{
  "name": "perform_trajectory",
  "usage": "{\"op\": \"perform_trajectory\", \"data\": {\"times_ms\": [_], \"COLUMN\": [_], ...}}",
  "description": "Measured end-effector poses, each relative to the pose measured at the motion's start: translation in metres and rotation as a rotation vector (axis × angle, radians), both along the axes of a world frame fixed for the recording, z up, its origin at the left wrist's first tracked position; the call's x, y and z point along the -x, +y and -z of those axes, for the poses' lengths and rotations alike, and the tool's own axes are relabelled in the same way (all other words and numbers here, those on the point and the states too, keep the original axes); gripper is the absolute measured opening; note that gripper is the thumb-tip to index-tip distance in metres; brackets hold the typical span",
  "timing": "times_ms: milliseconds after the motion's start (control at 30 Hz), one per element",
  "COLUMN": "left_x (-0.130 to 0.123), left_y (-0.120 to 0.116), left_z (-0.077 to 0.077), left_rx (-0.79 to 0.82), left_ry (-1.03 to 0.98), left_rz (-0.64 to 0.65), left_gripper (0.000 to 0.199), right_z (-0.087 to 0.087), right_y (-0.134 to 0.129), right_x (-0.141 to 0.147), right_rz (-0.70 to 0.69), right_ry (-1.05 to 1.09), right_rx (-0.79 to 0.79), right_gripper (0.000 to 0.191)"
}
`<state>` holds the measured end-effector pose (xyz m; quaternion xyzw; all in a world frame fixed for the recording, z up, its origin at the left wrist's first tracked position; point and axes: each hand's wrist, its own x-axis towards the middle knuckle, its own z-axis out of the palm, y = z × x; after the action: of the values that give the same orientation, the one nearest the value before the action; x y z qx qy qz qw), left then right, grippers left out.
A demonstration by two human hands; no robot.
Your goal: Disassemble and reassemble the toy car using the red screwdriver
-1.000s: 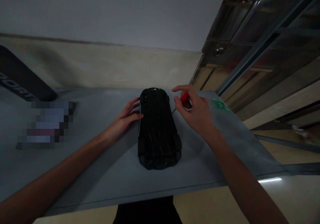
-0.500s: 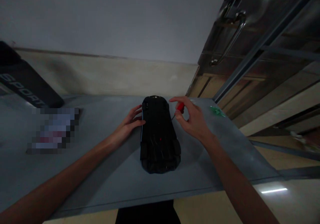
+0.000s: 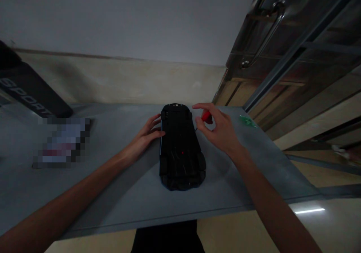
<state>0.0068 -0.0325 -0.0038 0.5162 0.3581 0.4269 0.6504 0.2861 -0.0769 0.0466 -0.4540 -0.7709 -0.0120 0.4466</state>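
A black toy car (image 3: 180, 144) lies upside down on the grey table, its underside facing up. My left hand (image 3: 146, 132) holds the car's left side, thumb on the edge and fingers along the flank. Between the thumb and fingers of my right hand (image 3: 218, 127) is a screwdriver with a red handle (image 3: 207, 116). Its thin shaft slants down toward the car's right side. Whether the tip touches the car, I cannot make out.
A dark box marked SPORT (image 3: 31, 89) leans at the far left. Near it lies a blurred-out flat object (image 3: 63, 142). A small green piece (image 3: 248, 121) sits by the table's right edge. A wall rises behind; a metal door handle (image 3: 267, 35) is at upper right.
The view has shifted slightly. My right hand and the screwdriver have moved a little to the right, and the red handle leans over more. My left hand stays on the car.
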Motion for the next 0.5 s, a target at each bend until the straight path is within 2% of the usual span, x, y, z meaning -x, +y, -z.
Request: {"op": "perform_trajectory", "data": {"times_ms": [67,167,367,500], "left_x": [0.0000,0.0000,0.0001,-0.0003], "left_y": [0.0004,0.0010,-0.0002,-0.0011], "left_z": [0.0008,0.0017,-0.0004,-0.0020], "left_rx": [-0.001,0.007,-0.019,-0.013], "left_ry": [-0.007,-0.003,0.032,0.025], "left_rz": [0.008,0.011,-0.009,-0.008], "left_gripper": [0.076,0.079,0.085,0.087], "right_z": [-0.0005,-0.0017,-0.0046,-0.0044], "right_y": [-0.0002,-0.0017,-0.0043,-0.0023], "right_x": [-0.0010,-0.0030,-0.0024,-0.0010], "right_rz": [0.036,0.075,0.010,0.048], "right_ry": [0.015,0.008,-0.017,0.009], "right_rx": [0.021,0.032,-0.012,-0.019], "right_gripper": [0.020,0.019,0.026,0.018]}}
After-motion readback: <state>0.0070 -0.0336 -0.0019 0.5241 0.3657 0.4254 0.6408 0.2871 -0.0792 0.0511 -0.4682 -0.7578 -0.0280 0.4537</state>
